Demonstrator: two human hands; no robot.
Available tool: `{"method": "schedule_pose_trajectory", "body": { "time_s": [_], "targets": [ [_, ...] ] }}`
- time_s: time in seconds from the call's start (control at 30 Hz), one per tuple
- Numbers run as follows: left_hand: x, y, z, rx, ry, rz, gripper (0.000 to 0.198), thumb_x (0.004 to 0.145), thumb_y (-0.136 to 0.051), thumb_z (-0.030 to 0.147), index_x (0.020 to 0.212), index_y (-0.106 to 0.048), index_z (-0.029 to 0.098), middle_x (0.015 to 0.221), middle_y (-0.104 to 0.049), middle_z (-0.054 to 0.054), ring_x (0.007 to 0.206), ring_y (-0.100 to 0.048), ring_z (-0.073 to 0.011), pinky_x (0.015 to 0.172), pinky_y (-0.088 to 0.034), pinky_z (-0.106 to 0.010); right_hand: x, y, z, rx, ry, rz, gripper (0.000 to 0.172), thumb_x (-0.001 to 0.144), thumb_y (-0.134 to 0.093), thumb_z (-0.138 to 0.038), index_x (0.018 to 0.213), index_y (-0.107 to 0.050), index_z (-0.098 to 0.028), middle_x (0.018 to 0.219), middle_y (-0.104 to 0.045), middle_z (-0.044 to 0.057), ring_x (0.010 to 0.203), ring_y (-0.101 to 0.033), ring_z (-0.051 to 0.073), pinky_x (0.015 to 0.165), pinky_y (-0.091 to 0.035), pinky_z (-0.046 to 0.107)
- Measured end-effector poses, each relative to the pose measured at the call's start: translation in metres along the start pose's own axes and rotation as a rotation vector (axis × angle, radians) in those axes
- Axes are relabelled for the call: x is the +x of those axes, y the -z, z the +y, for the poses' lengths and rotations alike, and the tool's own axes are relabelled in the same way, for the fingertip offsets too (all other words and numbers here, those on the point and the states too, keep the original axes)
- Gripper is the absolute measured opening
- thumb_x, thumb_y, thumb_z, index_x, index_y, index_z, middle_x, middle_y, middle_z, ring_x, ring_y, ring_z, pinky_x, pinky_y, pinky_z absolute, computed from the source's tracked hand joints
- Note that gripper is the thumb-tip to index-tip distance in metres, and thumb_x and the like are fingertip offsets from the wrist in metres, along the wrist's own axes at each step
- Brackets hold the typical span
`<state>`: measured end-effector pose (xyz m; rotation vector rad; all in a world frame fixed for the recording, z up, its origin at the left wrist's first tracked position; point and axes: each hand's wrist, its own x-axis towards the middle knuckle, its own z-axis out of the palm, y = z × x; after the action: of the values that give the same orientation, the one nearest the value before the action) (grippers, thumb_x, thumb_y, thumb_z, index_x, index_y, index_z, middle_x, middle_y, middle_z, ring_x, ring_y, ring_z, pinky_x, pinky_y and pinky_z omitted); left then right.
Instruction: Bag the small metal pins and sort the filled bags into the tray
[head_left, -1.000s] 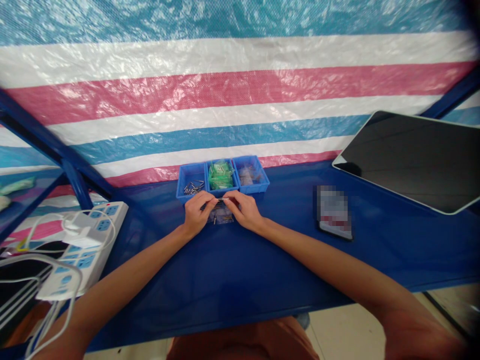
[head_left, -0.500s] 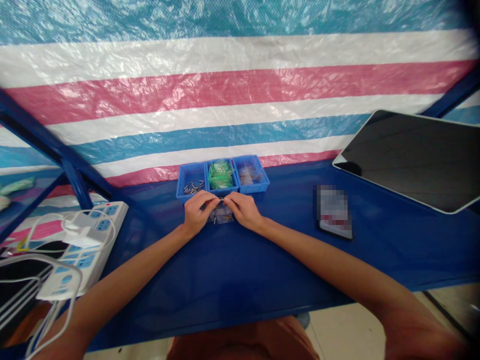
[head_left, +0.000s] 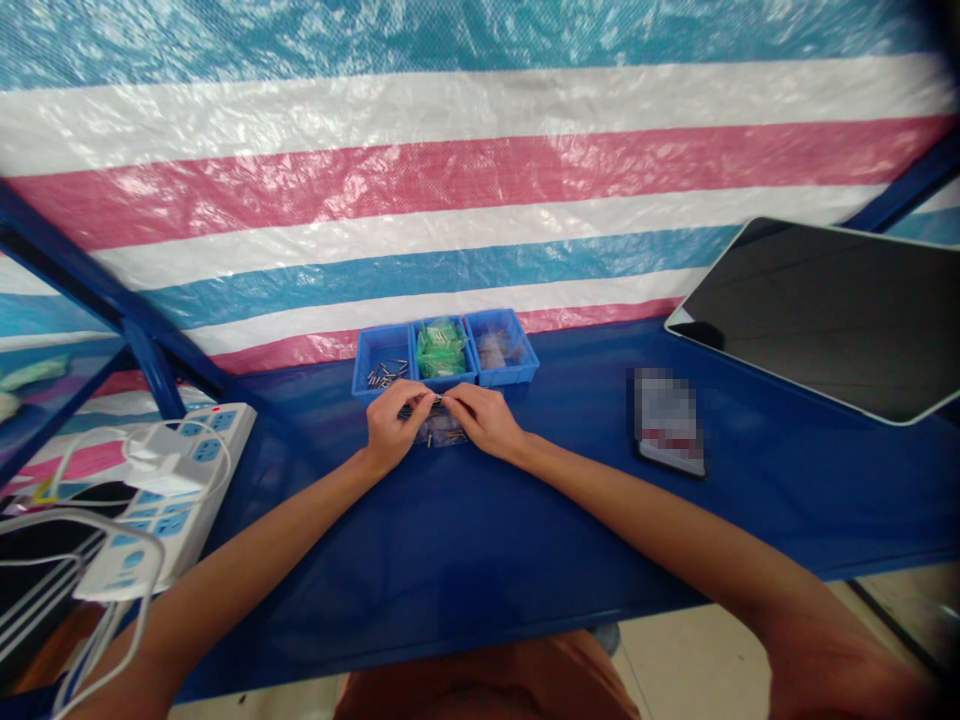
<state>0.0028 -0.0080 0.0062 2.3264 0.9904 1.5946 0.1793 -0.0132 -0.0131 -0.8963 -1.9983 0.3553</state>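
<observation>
My left hand [head_left: 396, 424] and my right hand [head_left: 484, 418] meet fingertip to fingertip over the blue table [head_left: 480, 540], both pinched on a small metal pin [head_left: 439, 400]. Under them lies a clear plastic bag [head_left: 442, 432] with several small parts inside. Just behind stand three small blue bins: the left bin [head_left: 382, 362] holds several metal pins, the middle bin [head_left: 442, 352] holds green parts, and the right bin [head_left: 501, 346] holds clear bagged pieces.
A phone [head_left: 667, 422] lies face up to the right of my hands. A dark tablet [head_left: 825, 315] leans at the far right. White power strips [head_left: 161, 480] with cables sit at the left edge. A striped tarp [head_left: 450, 170] closes off the back.
My fingertips have drawn closer together on the pin and both hands have shifted very slightly away from me. Nothing else has moved.
</observation>
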Motion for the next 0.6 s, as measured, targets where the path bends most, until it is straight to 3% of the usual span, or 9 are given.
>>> {"method": "schedule_pose_trajectory", "body": {
  "time_s": [0.6],
  "targets": [
    [-0.0038,-0.0005,-0.0033,-0.109,0.170,-0.103,0.023,0.093,-0.044,0.027,0.103,-0.062,0.018,0.096,-0.067,-0.004,0.081,-0.066,-0.0108,0.076,-0.054,-0.022,-0.0003,0.0001,-0.0003,-0.010,-0.002,0.010,0.024,0.095,-0.040,-0.027,0.088,-0.061,-0.018,0.081,-0.064,0.005,0.074,-0.058,0.015,0.070,-0.044,0.026]
  ]
}}
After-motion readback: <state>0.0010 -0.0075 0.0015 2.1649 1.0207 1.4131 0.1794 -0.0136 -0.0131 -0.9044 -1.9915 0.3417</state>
